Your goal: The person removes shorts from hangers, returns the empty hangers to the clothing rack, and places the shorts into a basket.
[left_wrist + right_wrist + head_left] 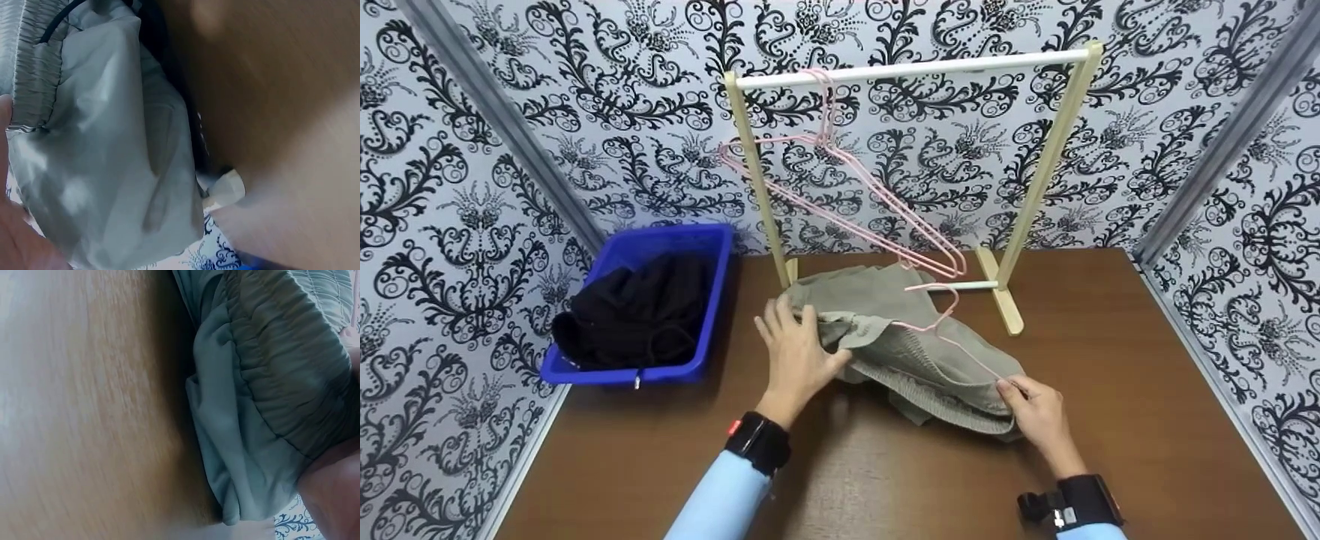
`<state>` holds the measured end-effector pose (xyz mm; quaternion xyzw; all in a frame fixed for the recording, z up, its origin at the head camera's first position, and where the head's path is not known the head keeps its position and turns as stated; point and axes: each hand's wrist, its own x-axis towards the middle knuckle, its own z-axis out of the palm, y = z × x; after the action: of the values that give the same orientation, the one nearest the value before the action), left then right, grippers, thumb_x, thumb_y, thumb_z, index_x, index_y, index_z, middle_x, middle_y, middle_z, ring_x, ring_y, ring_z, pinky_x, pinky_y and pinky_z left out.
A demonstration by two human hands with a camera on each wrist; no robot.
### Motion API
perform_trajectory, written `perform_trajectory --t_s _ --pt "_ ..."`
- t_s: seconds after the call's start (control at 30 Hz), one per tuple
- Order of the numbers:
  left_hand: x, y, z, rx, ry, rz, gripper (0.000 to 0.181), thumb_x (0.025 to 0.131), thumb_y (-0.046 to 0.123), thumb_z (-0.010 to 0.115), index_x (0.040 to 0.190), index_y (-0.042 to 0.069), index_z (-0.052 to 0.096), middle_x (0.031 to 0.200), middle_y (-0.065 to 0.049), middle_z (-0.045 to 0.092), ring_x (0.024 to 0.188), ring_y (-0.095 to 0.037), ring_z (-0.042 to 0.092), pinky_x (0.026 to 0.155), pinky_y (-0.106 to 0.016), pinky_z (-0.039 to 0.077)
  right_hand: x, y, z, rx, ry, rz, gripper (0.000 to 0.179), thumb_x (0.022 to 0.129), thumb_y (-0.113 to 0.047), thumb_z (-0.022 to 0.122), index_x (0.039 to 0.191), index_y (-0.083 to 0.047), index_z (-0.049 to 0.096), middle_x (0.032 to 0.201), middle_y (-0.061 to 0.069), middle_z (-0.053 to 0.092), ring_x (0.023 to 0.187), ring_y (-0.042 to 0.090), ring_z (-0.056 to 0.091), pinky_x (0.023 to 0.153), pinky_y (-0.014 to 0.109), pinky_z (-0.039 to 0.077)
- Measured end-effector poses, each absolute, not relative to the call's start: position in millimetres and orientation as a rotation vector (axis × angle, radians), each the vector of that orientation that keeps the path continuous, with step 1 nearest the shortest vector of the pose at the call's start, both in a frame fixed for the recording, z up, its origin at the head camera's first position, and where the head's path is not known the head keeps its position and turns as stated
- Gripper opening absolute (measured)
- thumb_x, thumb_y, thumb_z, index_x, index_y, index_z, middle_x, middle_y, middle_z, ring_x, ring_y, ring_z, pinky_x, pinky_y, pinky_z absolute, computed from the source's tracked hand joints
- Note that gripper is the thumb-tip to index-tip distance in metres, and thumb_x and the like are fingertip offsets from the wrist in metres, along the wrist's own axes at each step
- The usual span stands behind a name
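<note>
Grey-green pants point(877, 289) with a gathered elastic waistband point(281, 354) lie rumpled on the table, in front of and partly under a small rack; leg length cannot be told. A pink hanger point(960, 346) sits in the waist opening, its hook sticking up and its left part hidden by cloth. My right hand point(1039, 416) pinches the waistband at the hanger's right end, between thumb and fingers. At the left end of the waist, my left hand point(795, 356) touches the cloth with fingers spread. A dark drawstring point(59, 21) shows at the waistband in the left wrist view.
The rack point(915, 69) has a white bar on wooden posts, with pink hangers point(877, 187) hanging at its left. A blue basket point(718, 300) holding black clothing point(641, 311) stands at the left. Patterned walls point(1222, 247) border the brown table point(1147, 420).
</note>
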<state>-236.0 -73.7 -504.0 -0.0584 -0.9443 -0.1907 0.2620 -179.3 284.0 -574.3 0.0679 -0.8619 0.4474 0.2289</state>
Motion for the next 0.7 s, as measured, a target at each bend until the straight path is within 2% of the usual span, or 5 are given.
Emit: perform_trajectory --t_s 0.13,0.27,0.4,0.57,0.7 --pt "-237 -80 -503 -0.133 -2.541 -0.548 0.075 0.063 0.048 0.087 0.114 0.002 0.056 0.145 -0.037 0.038 0.134 -0.064 0.035 0.11 -0.077 0.027 -179 283 -573 0.168 -2.365 1.234 0.013 0.089 -0.001 0.075 0.078 -0.009 0.072 0.064 -0.011 0.053 0.062 0.0 0.045 0.058 0.017 0.035" --pt "-240 -83 -505 -0.145 -2.51 -0.583 0.073 0.065 0.043 0.086 0.116 0.0 0.055 0.134 -0.037 0.043 0.123 -0.056 0.044 0.105 -0.065 0.041 -178 281 -571 0.152 -2.373 1.233 0.012 0.088 -0.002 0.076 0.078 -0.009 0.073 0.065 -0.013 0.056 0.062 0.0 0.047 0.058 0.017 0.037" --pt "-240 -82 -506 -0.13 -2.504 -0.632 0.068 0.067 0.036 0.085 0.114 -0.002 0.054 0.128 -0.035 0.043 0.119 -0.051 0.045 0.099 -0.058 0.048 -178 279 -569 0.134 -2.381 1.237 0.014 0.088 -0.004 0.077 0.077 -0.011 0.072 0.065 -0.011 0.057 0.062 0.001 0.048 0.058 0.017 0.037" --pt "-244 -83 -505 -0.082 -2.532 -0.633 0.058 0.071 0.041 0.079 0.105 0.001 0.053 0.121 -0.033 0.045 0.111 -0.049 0.047 0.099 -0.06 0.041 -176 277 -568 0.145 -2.348 1.264 0.017 0.087 -0.001 0.077 0.076 -0.012 0.07 0.065 -0.012 0.055 0.06 0.001 0.047 0.055 0.017 0.036" --pt "-247 -84 -504 0.015 -2.592 -0.724 0.062 0.073 0.045 0.078 0.111 0.004 0.051 0.128 -0.033 0.042 0.115 -0.052 0.047 0.1 -0.063 0.039 -176 275 -569 0.19 -2.304 1.258 0.014 0.086 0.003 0.077 0.079 -0.008 0.071 0.066 -0.011 0.058 0.06 0.0 0.048 0.056 0.015 0.038"
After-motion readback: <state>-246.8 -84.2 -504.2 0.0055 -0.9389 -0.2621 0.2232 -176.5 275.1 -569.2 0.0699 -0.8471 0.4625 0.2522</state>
